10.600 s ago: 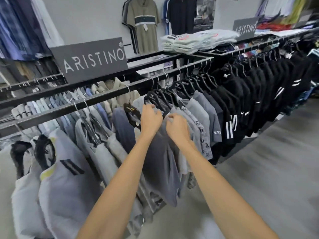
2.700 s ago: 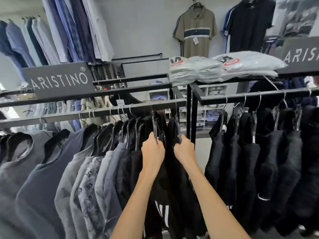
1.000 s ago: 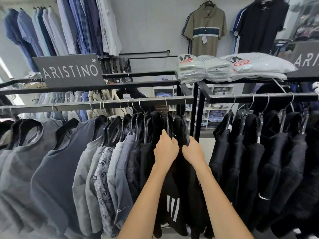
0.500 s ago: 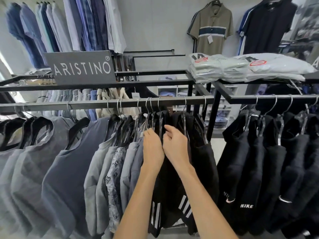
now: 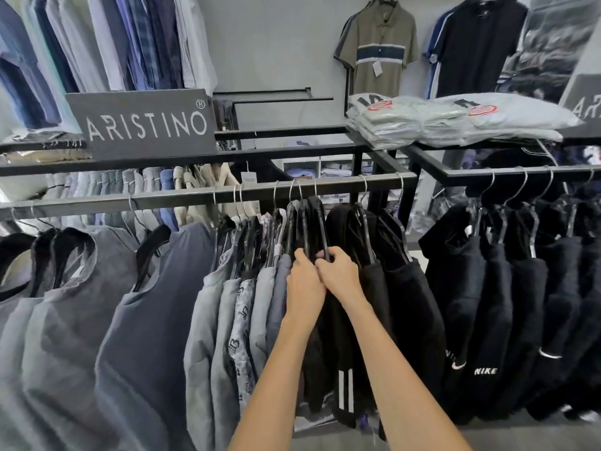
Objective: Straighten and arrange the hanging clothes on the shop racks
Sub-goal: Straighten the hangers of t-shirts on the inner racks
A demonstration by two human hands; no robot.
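Plain grey sleeveless tops (image 5: 58,320) are hung at the left of a dark metal rail (image 5: 182,198), beside a slate-blue sleeveless top (image 5: 153,320). Next to these, a pale grey shirt printed with dark letter motifs (image 5: 242,327) is seen between plain light grey shirts (image 5: 208,336). A black garment marked with two white vertical stripes (image 5: 345,390) follows. Black fleece tops bearing white NIKE lettering (image 5: 484,320) are hung further right. A dark grey sign lettered in white (image 5: 143,123) is set above. An olive polo shirt crossed by a navy band edged in white (image 5: 379,50) is displayed on the pale wall, beside what appears to be a navy polo with a blue side stripe (image 5: 474,43).
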